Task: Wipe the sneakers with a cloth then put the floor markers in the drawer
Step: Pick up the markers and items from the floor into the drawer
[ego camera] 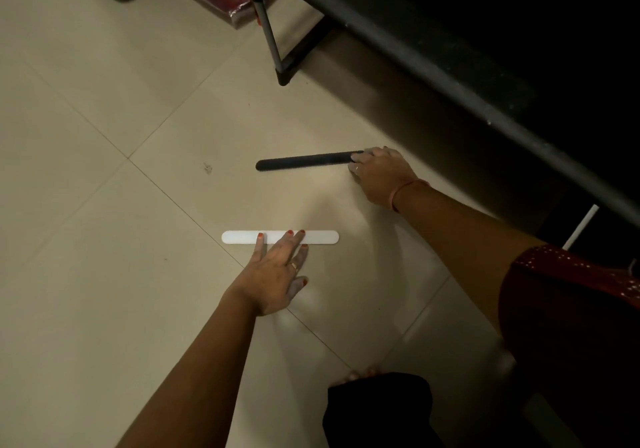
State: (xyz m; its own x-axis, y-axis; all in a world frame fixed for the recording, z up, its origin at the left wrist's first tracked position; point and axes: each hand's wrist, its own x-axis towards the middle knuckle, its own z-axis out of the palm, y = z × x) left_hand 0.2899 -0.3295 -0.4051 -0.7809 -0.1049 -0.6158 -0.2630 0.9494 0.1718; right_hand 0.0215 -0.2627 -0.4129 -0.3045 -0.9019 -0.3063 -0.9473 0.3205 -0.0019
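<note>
Two hands on the floor markers
Left hand (277,267) presses flat the white marker (242,237); right hand (379,174) grips the black marker (301,163) on the tiled floor (104,136).

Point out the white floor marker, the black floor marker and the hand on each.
white floor marker (235,237), head view, bare left end.
black floor marker (298,164), head view, mid-strip.
left hand (273,274), head view, back of hand.
right hand (381,174), head view, back of hand.

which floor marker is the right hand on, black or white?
The black marker: the right hand grips its right end, near the dark frame. The white marker lies nearer the person, under the left hand fingertips.
</note>
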